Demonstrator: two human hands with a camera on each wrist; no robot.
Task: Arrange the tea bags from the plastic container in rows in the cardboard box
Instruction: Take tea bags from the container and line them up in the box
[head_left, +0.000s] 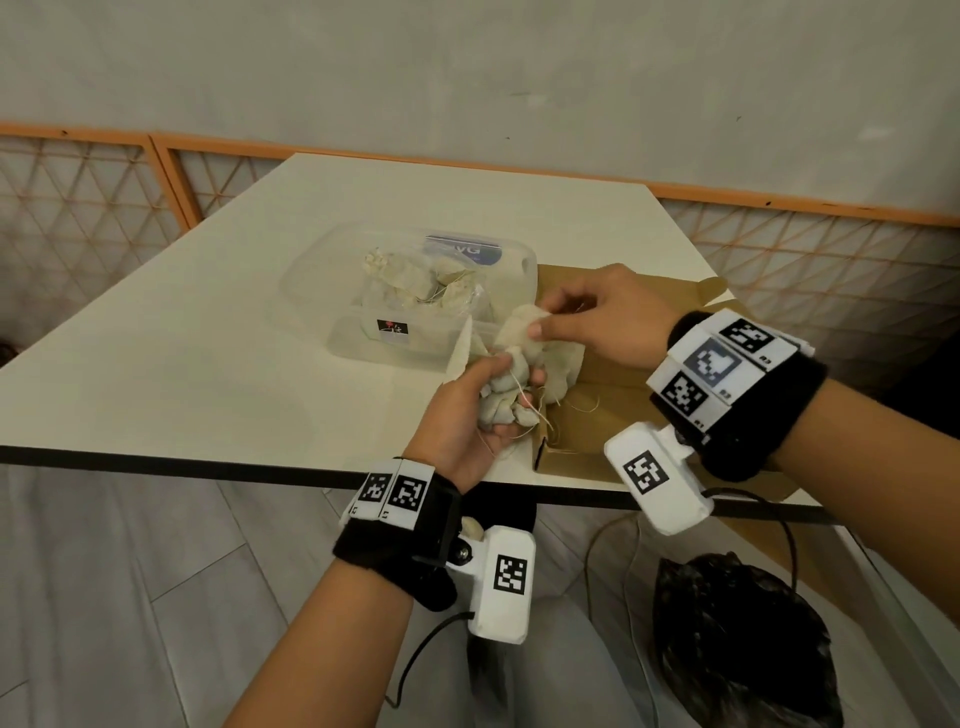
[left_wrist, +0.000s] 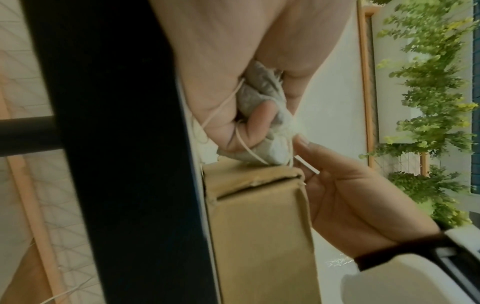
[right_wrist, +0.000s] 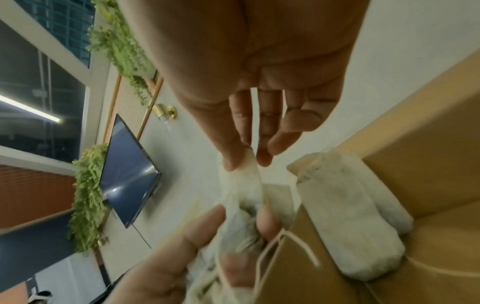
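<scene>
Step in hand: separating one tea bag from a bunch; left hand (head_left: 470, 415) clenched round a tangled clump of bags (head_left: 506, 400) with strings trailing, just over the box (head_left: 618, 405) near edge; right hand (head_left: 597, 317) pinches the top of one bag (head_left: 517, 327) between thumb and fingers, pulling it up from the clump; next move likely calls for freeing that bag from the strings, then laying it beside those in the box; counts: one box, one container (head_left: 363, 291) on the tabletop (head_left: 208, 364), left of the box; about two bags (right_wrist: 348, 222) visible in the box; clump count unclear, several; more remain in the container, number unclear.
</scene>
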